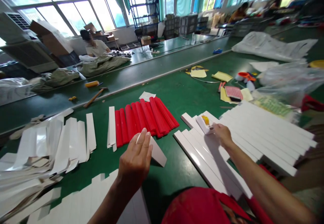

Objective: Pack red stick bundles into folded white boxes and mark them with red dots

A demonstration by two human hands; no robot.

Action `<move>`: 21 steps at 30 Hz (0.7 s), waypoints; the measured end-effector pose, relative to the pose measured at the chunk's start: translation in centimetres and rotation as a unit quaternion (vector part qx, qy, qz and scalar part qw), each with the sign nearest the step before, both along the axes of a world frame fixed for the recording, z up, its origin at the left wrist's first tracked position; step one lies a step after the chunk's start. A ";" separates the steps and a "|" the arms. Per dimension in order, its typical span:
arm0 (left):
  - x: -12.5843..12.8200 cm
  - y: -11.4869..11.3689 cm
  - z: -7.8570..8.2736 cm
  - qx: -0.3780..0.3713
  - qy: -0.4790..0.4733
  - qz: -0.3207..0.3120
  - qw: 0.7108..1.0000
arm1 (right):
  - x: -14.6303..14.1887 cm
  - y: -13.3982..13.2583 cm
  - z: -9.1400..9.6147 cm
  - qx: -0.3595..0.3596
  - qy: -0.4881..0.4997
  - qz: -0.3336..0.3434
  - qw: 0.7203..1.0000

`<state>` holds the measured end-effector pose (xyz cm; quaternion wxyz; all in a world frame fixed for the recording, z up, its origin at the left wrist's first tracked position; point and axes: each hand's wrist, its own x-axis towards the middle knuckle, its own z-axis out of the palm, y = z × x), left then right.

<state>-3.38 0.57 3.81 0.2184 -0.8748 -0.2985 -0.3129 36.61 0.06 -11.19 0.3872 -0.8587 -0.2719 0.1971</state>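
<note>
My left hand (136,158) grips a slim white cardboard box (158,152), its fingers lying straight along the side. The box slants over the green table top, just in front of a row of red rolled pieces (144,117). On the right, my right hand (222,135) holds a small white tape dispenser (204,125) with a yellow core. That dispenser is at the top of a group of long white boxes (199,153) lying side by side. My right fingertips are partly hidden behind it.
Flat white cartons (65,139) are piled at the left, with more white boxes (83,200) at the lower left. A hammer (95,97) lies near the table's dividing strip. Scissors (244,75) and clear plastic bags (291,79) are at the right. A person (97,48) sits across the table.
</note>
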 end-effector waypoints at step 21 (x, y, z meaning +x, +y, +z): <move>0.0 -0.5 -0.6 -0.016 -0.029 -0.005 0.999 | 0.2 -1.3 -2.5 0.143 0.372 -0.128 0.908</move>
